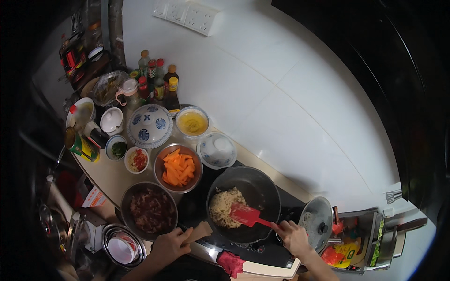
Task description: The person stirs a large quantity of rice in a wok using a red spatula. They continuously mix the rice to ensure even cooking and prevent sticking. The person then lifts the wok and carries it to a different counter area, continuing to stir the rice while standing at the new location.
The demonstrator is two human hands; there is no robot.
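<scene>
My right hand [292, 237] grips the handle of a red spatula [246, 215]. The spatula's blade rests against a clump of pale yellow, crumbly food [225, 207] on the left side of a deep dark pan [265, 186]. Around a pale wooden handle [199, 232] at the pan's near left, my left hand [172, 243] is closed. The pan stands on a black glass cooktop [270, 251]. Left of it are a metal bowl of orange carrot-like slices [178, 168] and a metal bowl of dark red, meat-like strips [151, 210].
A glass lid [318, 224] leans right of the pan. Behind stand a small lidded bowl [217, 149], a bowl of yellow liquid [192, 123], a blue-patterned lidded dish [150, 125] and several sauce bottles [159, 82]. A red cloth [231, 263] hangs at the front edge.
</scene>
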